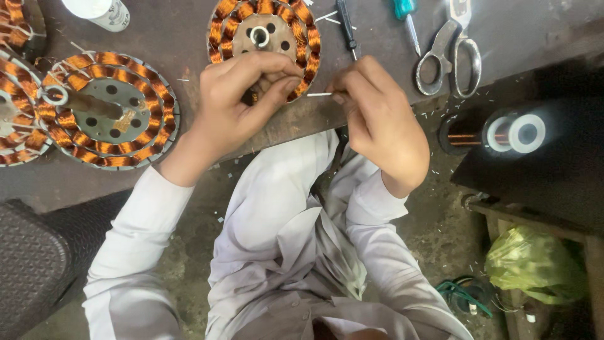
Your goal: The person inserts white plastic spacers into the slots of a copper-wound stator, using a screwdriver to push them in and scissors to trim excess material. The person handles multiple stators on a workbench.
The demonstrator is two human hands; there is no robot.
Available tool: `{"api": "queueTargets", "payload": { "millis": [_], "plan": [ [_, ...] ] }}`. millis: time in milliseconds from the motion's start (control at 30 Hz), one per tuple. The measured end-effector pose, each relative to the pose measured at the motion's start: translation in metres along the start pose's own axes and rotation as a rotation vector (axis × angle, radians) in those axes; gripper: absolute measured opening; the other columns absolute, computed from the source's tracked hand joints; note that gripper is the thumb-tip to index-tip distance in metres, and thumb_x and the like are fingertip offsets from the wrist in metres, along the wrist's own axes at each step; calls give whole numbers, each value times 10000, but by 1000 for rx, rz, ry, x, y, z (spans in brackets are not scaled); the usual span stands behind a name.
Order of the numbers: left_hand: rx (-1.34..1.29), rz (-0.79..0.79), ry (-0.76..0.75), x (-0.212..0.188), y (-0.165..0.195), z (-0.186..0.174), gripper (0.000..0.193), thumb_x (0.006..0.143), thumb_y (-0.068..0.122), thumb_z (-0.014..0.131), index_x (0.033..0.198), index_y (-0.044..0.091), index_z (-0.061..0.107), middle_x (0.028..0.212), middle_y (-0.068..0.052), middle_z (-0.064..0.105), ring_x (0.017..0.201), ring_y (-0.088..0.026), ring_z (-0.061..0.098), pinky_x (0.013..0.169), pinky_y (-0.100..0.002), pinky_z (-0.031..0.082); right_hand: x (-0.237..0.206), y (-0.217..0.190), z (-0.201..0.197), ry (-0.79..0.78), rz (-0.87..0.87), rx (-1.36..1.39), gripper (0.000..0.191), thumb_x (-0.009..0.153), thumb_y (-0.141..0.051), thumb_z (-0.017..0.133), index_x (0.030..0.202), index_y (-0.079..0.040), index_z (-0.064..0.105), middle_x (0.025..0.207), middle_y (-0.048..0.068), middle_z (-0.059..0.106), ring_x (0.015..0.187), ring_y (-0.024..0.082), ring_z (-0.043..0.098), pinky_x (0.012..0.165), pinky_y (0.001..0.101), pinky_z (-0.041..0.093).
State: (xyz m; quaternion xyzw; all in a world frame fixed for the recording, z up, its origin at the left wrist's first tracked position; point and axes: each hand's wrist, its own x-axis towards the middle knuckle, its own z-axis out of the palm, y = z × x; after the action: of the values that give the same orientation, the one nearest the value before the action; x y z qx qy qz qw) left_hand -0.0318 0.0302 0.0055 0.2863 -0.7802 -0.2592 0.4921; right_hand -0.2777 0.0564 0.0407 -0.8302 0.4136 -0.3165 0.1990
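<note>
Hands on copper-wound stator (264, 31) at bench edge.
My L hand (242, 104) clamps its rim; R hand (377, 119) pinches thin white sleeve (319, 94), fingers closed tight.

light: we see soft, even daylight | shadows: faint under both hands, deep at right | glare: white spool (526, 133) blown out, blurred | focus: we find the centre sharp, edges softer

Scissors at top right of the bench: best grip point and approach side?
Take the scissors by the two metal loop handles, which point toward the person and the bench edge. Come from the near edge on the right hand side. The blades point away, up past the frame edge. A teal-handled screwdriver lies close on their left, so approaching from there looks cramped.
</note>
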Motion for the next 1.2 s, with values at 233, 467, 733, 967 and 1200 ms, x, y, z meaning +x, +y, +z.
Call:
{"api": "queueTargets", "payload": {
  "millis": [233,467,733,967,1200],
  "plan": [
    [32,10,-7,2,-3,-1,168,993,41,832,1119,62,722,840,-41,635,645,-125,538,589,-266,407,-3,-11,14,309,149,366,134,1035,119,643,1150,60,610,1043,111,669,863,125,668,773,250,543],
    [10,22,-32,1,-6,-3,186,971,32,843,1120,78,741,795,-30,571,623,-116,500,578,-269,371,11,-4,32,314,57,802,142,1001,111,639,1113,58,569,1167,165,641,1074,208,660,1009,314,548],
    [32,38,-21,1,-7,-5,181,957,71,852,1101,87,744,827,-41,602,666,-156,536,601,-294,399,13,-5,30,318,113,993,91,1034,1,650,1056,34,568,1132,184,679,1092,247,717,1026,354,569],
    [33,62,-40,-1,-10,-7,189,964,64,831,1126,88,738,925,-49,659,724,-167,626,628,-290,458,11,-9,29,280,109,928,89,1036,39,640,1065,47,556,1155,189,667,1118,247,705,1060,357,582],
    [46,74,-37,-1,-10,-8,191,949,60,827,1119,92,746,900,-46,650,720,-171,624,606,-293,459,9,-11,29,287,83,905,71,1044,70,629,1065,59,561,1132,189,666,1113,251,709,1067,371,587]
  ]
}}
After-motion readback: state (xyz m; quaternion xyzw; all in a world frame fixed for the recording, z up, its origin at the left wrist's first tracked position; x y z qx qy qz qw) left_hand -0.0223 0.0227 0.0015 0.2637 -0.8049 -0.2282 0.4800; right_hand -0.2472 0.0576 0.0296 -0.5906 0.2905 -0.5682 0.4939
